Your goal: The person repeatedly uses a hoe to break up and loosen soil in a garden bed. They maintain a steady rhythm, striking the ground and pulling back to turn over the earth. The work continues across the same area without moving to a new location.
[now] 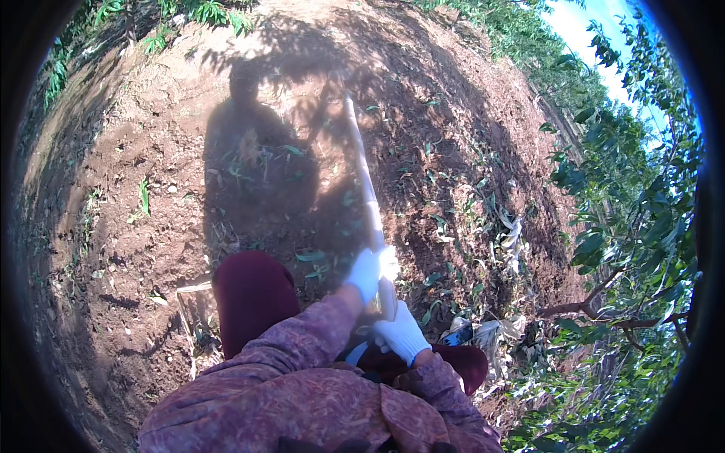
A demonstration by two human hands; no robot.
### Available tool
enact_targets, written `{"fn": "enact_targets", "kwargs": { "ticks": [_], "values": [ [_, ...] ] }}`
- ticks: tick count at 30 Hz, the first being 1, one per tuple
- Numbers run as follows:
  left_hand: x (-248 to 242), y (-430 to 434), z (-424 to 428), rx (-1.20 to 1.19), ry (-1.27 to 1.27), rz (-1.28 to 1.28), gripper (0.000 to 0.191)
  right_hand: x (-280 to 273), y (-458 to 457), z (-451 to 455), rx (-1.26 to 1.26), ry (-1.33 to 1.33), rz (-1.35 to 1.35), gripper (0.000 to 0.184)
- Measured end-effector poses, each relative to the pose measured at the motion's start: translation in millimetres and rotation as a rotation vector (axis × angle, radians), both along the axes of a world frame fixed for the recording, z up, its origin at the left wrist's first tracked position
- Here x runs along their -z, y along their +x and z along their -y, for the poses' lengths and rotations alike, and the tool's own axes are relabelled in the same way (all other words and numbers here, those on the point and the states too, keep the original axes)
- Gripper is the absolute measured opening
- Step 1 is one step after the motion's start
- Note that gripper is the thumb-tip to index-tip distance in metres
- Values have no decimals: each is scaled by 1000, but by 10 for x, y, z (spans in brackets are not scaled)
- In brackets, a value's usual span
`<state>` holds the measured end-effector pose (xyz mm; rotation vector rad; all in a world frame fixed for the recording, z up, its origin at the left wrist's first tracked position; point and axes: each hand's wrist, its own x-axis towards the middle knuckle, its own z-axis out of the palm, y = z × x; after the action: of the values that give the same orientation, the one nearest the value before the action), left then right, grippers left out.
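Note:
A long pale pole (366, 175), jointed like bamboo, runs away from my body over the brown soil. My left hand (369, 273), in a white knitted glove, is wrapped around it in front of my knees. Closer to my body, my right hand (403, 333), gloved the same way, grips the pole near its lower end. Strong sunlight washes out part of the left glove. The pole's far end fades into dappled shade, so whether it carries a tool head cannot be told.
Leafy branches (595, 306) reach in from the right. Pale torn plastic film and dry leaves (510, 243) lie on the ground at right. Thin dry stalks (187, 323) lie left of my bent knee (254, 300). Green plants (209, 14) grow at the far edge.

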<state>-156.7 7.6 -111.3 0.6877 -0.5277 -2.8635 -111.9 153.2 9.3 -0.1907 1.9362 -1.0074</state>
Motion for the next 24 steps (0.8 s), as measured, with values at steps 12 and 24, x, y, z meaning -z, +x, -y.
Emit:
{"fn": "enact_targets", "kwargs": {
  "ticks": [12,24],
  "values": [
    [262,220,-130,-32,-20,142,14,166,639,-442,119,16,-132,43],
    [-249,136,370,-108,-834,268,43,555,-551,722,170,-384,-121,37]
  ]
}}
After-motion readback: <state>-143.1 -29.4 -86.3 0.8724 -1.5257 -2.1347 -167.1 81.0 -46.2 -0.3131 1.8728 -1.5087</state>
